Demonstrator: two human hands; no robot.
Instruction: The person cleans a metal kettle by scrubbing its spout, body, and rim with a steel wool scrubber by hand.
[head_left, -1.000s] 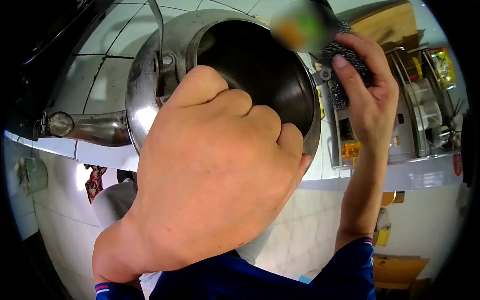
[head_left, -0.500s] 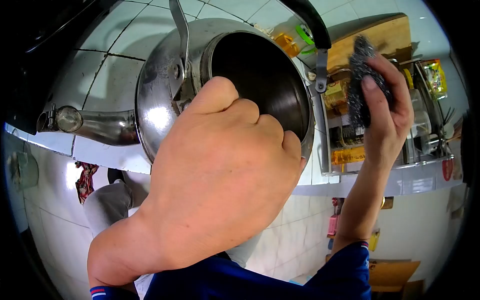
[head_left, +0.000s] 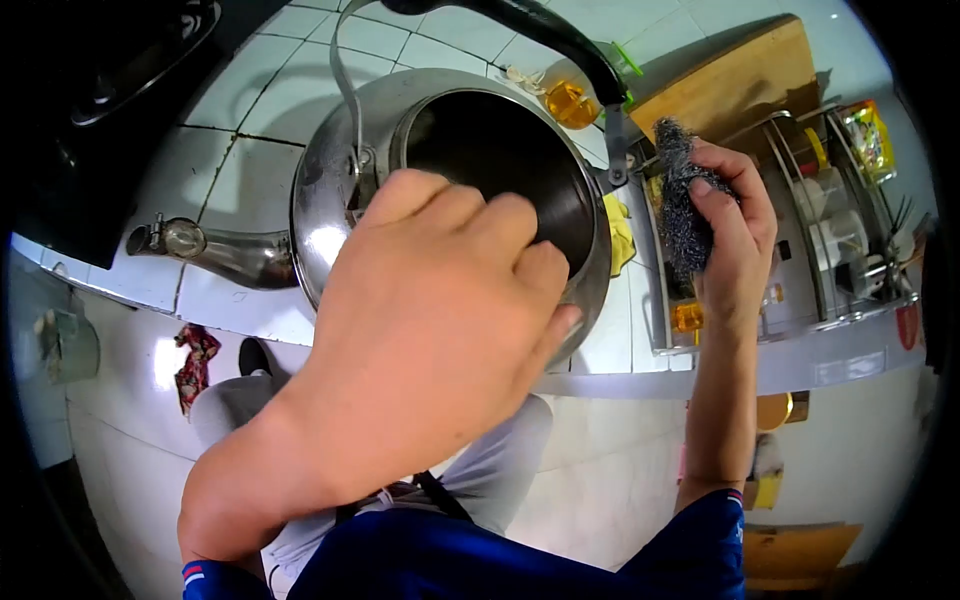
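A large metal kettle [head_left: 325, 175] stands lid-off on the white tiled counter, its spout [head_left: 235, 252] pointing left and its black handle [head_left: 540, 30] raised. My left hand [head_left: 430, 320] is closed, knuckles up, and looms large in front of the kettle's near side. It covers part of the dark opening. The curled fingertips are hidden, so whether it holds anything cannot be seen. To the right of the kettle, my right hand [head_left: 738, 215] pinches a grey steel wool scrubber [head_left: 683, 210] between thumb and fingers, held up apart from the kettle.
A yellow cloth [head_left: 619, 235] lies against the kettle's right side. Behind are a bottle of amber liquid [head_left: 570, 104] and a wooden board [head_left: 725, 75]. A wire rack [head_left: 820, 255] with cups and cutlery stands at right. A black stove [head_left: 70, 190] is at left.
The view has shifted, moving the kettle slightly right and down in it. My right hand with the scrubber has come nearer the kettle. The yellow cloth now shows. My left hand stays closed.
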